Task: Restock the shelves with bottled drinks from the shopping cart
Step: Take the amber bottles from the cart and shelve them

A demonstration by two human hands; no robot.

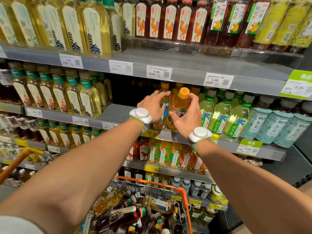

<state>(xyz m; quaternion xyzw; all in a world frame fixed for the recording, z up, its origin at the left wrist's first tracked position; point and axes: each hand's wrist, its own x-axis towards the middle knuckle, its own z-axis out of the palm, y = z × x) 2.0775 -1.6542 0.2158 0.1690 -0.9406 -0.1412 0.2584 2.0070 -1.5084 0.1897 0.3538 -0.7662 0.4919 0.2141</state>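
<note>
Two amber tea bottles with orange caps stand side by side at the front of the middle shelf (118,114). My right hand (189,115) grips the right bottle (181,103), thumb across its label and fingers round its far side below the cap. My left hand (152,107) is wrapped round the left bottle (165,98), fingers reaching over its shoulder. Below, the orange-rimmed shopping cart (183,195) holds several loose bottles lying on their sides.
Pale yellow tea bottles (87,97) fill the shelf to the left, with a dark gap between them and my hands. Green-label bottles (221,114) stand tight against the right. Shelves above and below are packed. A second cart handle (22,157) pokes in at lower left.
</note>
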